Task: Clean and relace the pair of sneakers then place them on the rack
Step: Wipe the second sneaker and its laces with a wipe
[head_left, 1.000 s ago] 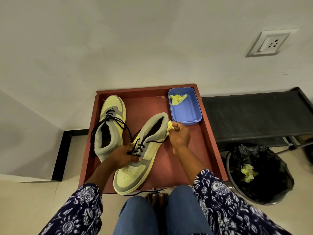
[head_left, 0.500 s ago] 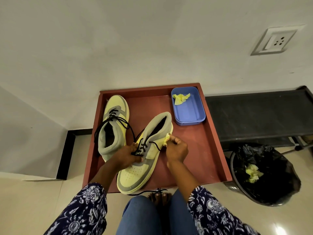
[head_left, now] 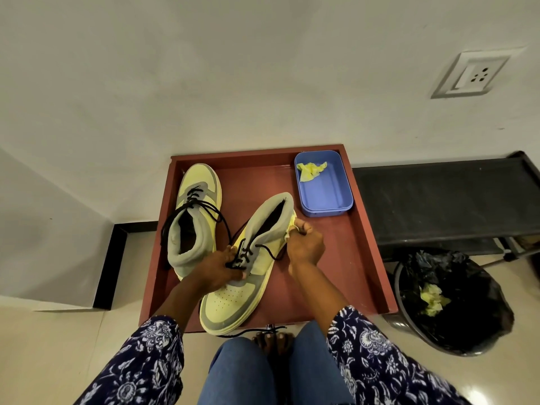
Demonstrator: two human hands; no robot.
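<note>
Two sneakers on the red tray, and both are in play. Far left, the first sneaker stands flat on the tray, toe pointing to the wall, its black lace looped loose over the collar. Next to it, the left hand has its grip curled over the laces and tongue of the second sneaker, holding it steady. That second sneaker lies at a slant, toe toward the person and hanging just over the tray's near edge, heel up toward the blue tub. One loose black lace end trails on the floor under that toe.

Moving right, the right hand has its grip pinched on a small yellow wipe, pressed against the outer side of the second sneaker near the ankle collar. Behind it, in the tray's far right corner, sits one blue tub with one crumpled yellow wipe inside.

Right of the tray, a black rack runs along the wall. Below it, one bin lined with a black bag holds one wad of used yellow wipes. One wall socket up top right.
</note>
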